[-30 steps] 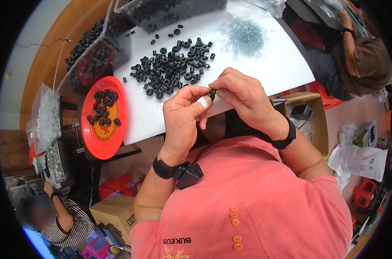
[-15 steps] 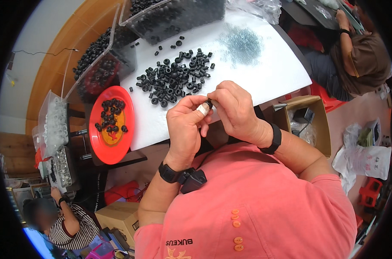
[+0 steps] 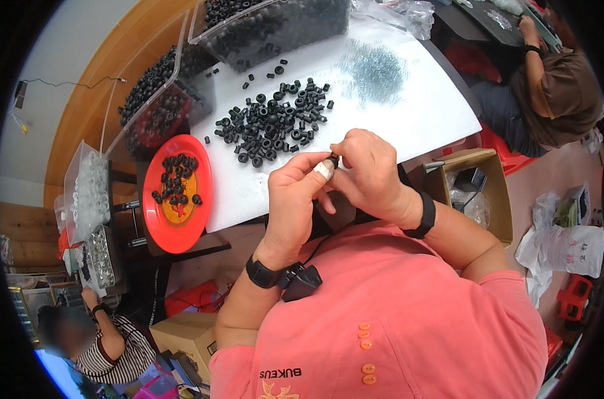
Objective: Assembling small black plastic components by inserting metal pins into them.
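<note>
Between the fingers of both hands, in front of my chest, is a small black part (image 3: 333,159), mostly hidden by the fingertips. My left hand (image 3: 298,189) pinches it from the left, with white tape round the thumb. From the right, the thumb and fingertips of my right hand (image 3: 368,169) press on the same piece. Past my hands, a loose pile of small black knobs and sleeves (image 3: 269,126) lies on a white sheet (image 3: 435,110). A red oval plate (image 3: 205,193) at the left holds several black round pieces joined together.
Clear bins of black parts (image 3: 275,40) stand at the far side and left. Tiny silvery pieces (image 3: 375,70) are scattered at the sheet's far right. An open cardboard box (image 3: 504,199) sits right of my arm. Other people work at left (image 3: 119,352) and far right (image 3: 558,90).
Both hands have shifted slightly right and nearer to my body, still pinching the small black part. My right fingers are curled more closely over it.
</note>
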A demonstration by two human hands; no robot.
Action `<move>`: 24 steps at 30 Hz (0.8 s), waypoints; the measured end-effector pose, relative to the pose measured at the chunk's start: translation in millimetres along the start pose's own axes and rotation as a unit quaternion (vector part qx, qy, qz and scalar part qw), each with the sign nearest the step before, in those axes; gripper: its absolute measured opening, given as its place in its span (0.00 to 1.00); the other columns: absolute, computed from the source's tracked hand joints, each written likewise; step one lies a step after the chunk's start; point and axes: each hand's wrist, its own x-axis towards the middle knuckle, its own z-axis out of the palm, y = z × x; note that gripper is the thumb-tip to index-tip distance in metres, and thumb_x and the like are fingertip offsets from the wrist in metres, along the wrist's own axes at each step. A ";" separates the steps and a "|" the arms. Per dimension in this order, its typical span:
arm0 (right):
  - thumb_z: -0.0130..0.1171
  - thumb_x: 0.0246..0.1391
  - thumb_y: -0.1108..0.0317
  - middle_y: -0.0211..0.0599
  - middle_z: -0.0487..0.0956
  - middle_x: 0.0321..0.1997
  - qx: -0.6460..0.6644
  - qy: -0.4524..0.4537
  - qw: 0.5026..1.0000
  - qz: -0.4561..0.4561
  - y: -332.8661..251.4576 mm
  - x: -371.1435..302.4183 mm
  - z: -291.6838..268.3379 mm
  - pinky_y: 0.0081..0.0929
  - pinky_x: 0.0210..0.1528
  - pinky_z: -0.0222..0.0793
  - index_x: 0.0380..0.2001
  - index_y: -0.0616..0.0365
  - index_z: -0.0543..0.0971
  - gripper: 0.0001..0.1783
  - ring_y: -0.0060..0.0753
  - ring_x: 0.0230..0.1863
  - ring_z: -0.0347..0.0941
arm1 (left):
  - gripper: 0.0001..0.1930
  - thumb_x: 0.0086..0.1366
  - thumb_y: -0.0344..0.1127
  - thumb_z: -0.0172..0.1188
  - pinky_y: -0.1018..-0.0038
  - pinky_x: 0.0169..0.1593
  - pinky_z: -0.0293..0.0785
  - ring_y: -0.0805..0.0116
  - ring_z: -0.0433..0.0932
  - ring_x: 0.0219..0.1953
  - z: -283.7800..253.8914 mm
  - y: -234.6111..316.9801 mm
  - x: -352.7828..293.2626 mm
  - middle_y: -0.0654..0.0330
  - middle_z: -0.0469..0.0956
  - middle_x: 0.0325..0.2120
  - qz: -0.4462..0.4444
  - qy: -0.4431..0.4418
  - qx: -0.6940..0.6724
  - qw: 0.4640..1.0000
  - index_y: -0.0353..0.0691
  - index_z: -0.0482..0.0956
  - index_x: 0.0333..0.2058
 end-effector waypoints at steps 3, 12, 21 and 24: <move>0.63 0.32 0.77 0.40 0.68 0.23 0.017 -0.044 0.998 -0.030 2.9 7.5 -9.3 0.42 0.26 0.64 0.26 0.58 0.68 0.15 0.47 0.23 0.68 | 0.08 0.69 0.26 0.57 0.81 0.25 0.72 0.74 0.79 0.24 -7.4 -3.3 3.9 0.56 0.83 0.29 -0.010 -0.024 0.041 0.999 0.27 0.81 0.42; 0.64 0.37 0.78 0.39 0.70 0.21 0.096 -0.071 0.993 0.023 -4.1 -5.2 0.8 0.39 0.22 0.65 0.26 0.59 0.69 0.14 0.45 0.20 0.70 | 0.07 0.69 0.28 0.59 0.85 0.20 0.65 0.79 0.75 0.20 -9.1 -12.9 0.4 0.59 0.81 0.24 0.009 -0.001 0.031 0.999 0.29 0.83 0.38; 0.73 0.44 0.75 0.38 0.71 0.22 0.085 -0.129 0.986 0.055 -10.9 2.8 -33.0 0.33 0.27 0.67 0.37 0.60 0.78 0.16 0.38 0.23 0.71 | 0.09 0.63 0.26 0.58 0.81 0.24 0.71 0.75 0.78 0.23 -37.3 21.9 -21.7 0.55 0.83 0.27 0.086 0.122 0.124 0.981 0.31 0.83 0.40; 0.72 0.46 0.75 0.38 0.74 0.24 0.006 -0.048 0.995 0.089 19.0 1.2 -51.7 0.34 0.27 0.67 0.34 0.60 0.79 0.12 0.40 0.23 0.72 | 0.08 0.66 0.26 0.58 0.82 0.25 0.71 0.74 0.79 0.25 -91.6 49.0 -29.8 0.56 0.83 0.27 0.186 0.267 0.226 0.918 0.30 0.83 0.41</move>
